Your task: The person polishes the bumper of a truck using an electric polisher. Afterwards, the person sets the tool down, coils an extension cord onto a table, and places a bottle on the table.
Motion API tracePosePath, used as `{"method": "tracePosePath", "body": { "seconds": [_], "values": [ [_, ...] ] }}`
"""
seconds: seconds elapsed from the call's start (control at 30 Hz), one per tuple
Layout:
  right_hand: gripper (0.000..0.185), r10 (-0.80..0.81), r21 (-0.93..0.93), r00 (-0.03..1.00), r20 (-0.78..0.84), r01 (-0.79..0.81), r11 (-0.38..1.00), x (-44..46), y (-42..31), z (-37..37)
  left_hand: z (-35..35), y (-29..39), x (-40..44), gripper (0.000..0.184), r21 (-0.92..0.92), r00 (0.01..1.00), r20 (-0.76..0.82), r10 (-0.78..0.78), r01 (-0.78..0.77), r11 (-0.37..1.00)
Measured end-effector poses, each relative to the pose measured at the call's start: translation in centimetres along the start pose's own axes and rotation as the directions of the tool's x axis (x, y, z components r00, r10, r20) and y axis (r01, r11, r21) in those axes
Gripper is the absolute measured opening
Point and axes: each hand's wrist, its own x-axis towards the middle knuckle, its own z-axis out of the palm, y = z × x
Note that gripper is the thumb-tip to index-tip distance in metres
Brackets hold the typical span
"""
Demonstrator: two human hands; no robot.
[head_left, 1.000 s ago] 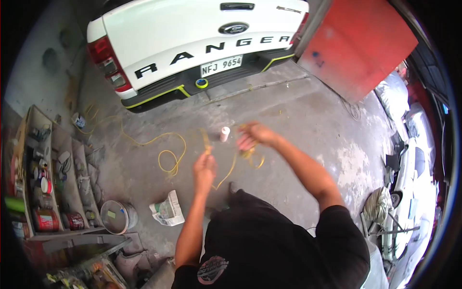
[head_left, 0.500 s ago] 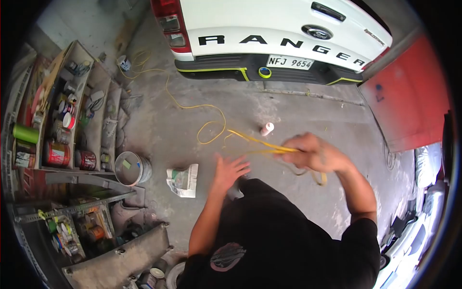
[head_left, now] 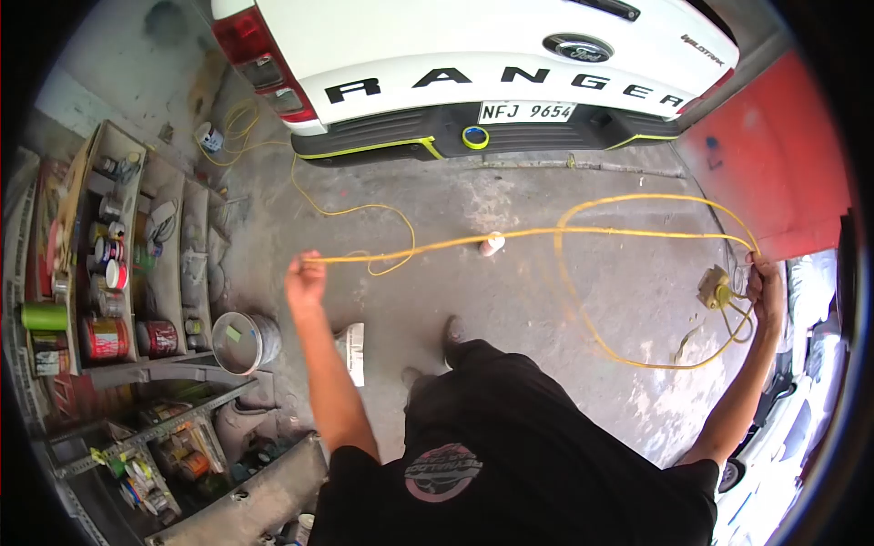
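Both arms are spread wide with a yellow cord point(head_left: 510, 234) stretched between them. My left hand point(head_left: 304, 280) pinches the cord at its left end, above the floor. Far to the right, my right hand point(head_left: 765, 289) is closed around the cord, and a large loop hangs from it to the left. A yellowish box-like fitting point(head_left: 717, 288) hangs beside that hand; its exact kind is unclear. More yellow cord point(head_left: 355, 210) runs along the floor to a coil near the truck. Under the stretched cord stands a small pinkish-white bottle point(head_left: 492, 244).
A white pickup truck point(head_left: 410, 55) stands ahead, a roll of tape point(head_left: 475, 137) on its bumper. Shelves of cans point(head_left: 105, 337) line the left, with a bucket point(head_left: 246, 343) and folded newspaper point(head_left: 353, 353) on the floor. A red panel point(head_left: 774, 164) is at right.
My left hand has gone from open to gripping the cord and moved left. My right hand has swung far right, drawing the cord out straight and opening a big loop.
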Motion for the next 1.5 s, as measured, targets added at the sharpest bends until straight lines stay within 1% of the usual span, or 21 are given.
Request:
{"method": "tracePosePath", "body": {
  "seconds": [0.17, 0.23, 0.3, 0.33, 0.37, 0.43, 0.57, 0.73, 0.77, 0.8, 0.87, 0.93, 1.07, 1.1, 1.13, 1.2, 1.27, 1.33, 1.4, 1.47, 1.5],
  "values": [
    [0.02, 0.289, -0.034, 0.949, 0.121, -0.287, 0.957, 6.4, 10.1, 6.2, -5.5, 6.4, 2.4, 0.023, 0.163, 0.984, -0.023, 0.177, -0.171, 0.972],
    [0.023, 0.311, -0.047, 0.913, 0.263, -0.31, 0.95, 6.2, 10.2, 14.9, -0.1, 1.6, -5.3, 0.02, 0.555, 0.955, 0.098, 0.281, -0.287, 0.781],
    [0.036, 0.206, 0.091, 0.8, 0.563, -0.308, 0.947, 8.0, 16.1, 21.2, 3.0, -4.3, -10.5, 0.027, 0.727, 0.951, 0.177, 0.255, -0.301, 0.618],
    [0.043, 0.301, 0.073, 0.789, 0.535, -0.398, 0.914, 6.9, 16.3, 26.5, 3.9, -6.9, -12.6, 0.032, 0.77, 0.951, 0.24, 0.194, -0.308, 0.559],
    [0.044, 0.373, -0.03, 0.606, 0.702, -0.499, 0.866, 6.0, 14.3, 32.0, 4.1, -9.3, -14.3, 0.038, 0.807, 0.947, 0.293, 0.131, -0.319, 0.497],
    [0.038, 0.393, -0.076, 0.474, 0.788, -0.559, 0.826, 3.5, 13.1, 42.9, 3.3, -13.2, -16.4, 0.039, 0.823, 0.923, 0.378, 0.067, -0.368, 0.433],
    [0.028, 0.262, 0.148, 0.413, 0.872, -0.733, 0.664, -1.9, 9.8, 60.9, 0.7, -17.0, -18.7, 0.036, 0.859, 0.931, 0.361, 0.047, -0.352, 0.372],
    [0.019, 0.263, 0.011, 0.421, 0.868, -0.547, 0.837, -5.3, 3.0, 71.2, -2.0, -10.3, -18.7, 0.032, 0.838, 0.939, 0.323, 0.115, -0.34, 0.426],
    [0.016, 0.226, -0.015, 0.42, 0.879, -0.45, 0.893, -5.8, 1.9, 72.4, -3.2, -7.7, -18.6, 0.028, 0.827, 0.891, 0.404, 0.208, -0.452, 0.333],
    [0.016, 0.232, -0.034, 0.41, 0.882, -0.436, 0.899, -6.3, 0.3, 73.3, -4.5, -5.1, -18.2, 0.027, 0.804, 0.827, 0.482, 0.29, -0.549, 0.227],
    [0.019, 0.174, -0.1, 0.403, 0.899, -0.197, 0.975, -7.8, -4.6, 74.4, -7.3, 0.1, -16.5, 0.028, 0.706, 0.794, 0.194, 0.576, -0.521, 0.48],
    [0.024, 0.134, -0.141, 0.275, 0.952, 0.006, 0.99, -9.3, -12.0, 74.4, -11.5, 5.8, -13.2, 0.037, 0.673, 0.702, -0.001, 0.712, -0.526, 0.52],
    [0.022, 0.054, -0.097, 0.111, 0.992, 0.434, 0.896, -14.3, -27.9, 74.4, -23.8, 10.8, -3.6, 0.049, 0.56, 0.656, -0.392, 0.645, -0.387, 0.733],
    [0.029, -0.047, 0.027, 0.019, 0.999, 0.576, 0.817, -14.9, -30.3, 74.7, -25.6, 10.5, -2.0, 0.065, 0.392, 0.804, -0.465, 0.371, -0.189, 0.9],
    [0.036, -0.139, 0.158, -0.084, 0.987, 0.691, 0.705, -15.4, -32.5, 75.2, -26.0, 10.9, -0.6, 0.086, 0.215, 0.881, -0.469, 0.065, 0.043, 0.976],
    [0.022, -0.172, 0.222, -0.14, 0.975, 0.63, 0.744, -17.6, -36.7, 75.4, -16.6, 11.6, -2.0, 0.12, -0.057, 0.935, -0.217, -0.279, 0.273, 0.96],
    [0.02, -0.077, 0.173, -0.173, 0.982, 0.655, 0.735, -19.3, -41.3, 75.7, -10.5, 13.4, -0.2, 0.136, 0.067, 0.97, 0.232, -0.074, 0.06, 0.996],
    [0.019, 0.059, -0.089, 0.071, 0.996, 0.894, 0.438, -25.0, -47.2, 76.6, -7.3, 17.2, 4.7, 0.133, -0.353, 0.855, 0.517, 0.04, 0.17, 0.92],
    [0.018, -0.34, 0.434, -0.294, 0.894, 0.757, 0.489, -19.2, -45.2, 77.2, 0.7, 23.8, 2.7, 0.117, -0.249, 0.911, 0.237, 0.337, -0.279, 0.928],
    [0.02, -0.368, 0.136, 0.108, 0.924, 0.806, 0.576, -19.0, -47.9, 76.9, -4.6, 32.4, 10.7, 0.098, -0.74, 0.902, 0.292, 0.319, 0.002, 0.672],
    [0.021, -0.381, 0.219, 0.094, 0.92, 0.683, 0.697, -17.2, -48.9, 77.9, -5.2, 35.9, 10.6, 0.078, -0.758, 0.918, 0.18, 0.354, -0.1, 0.645]
  ]
}}
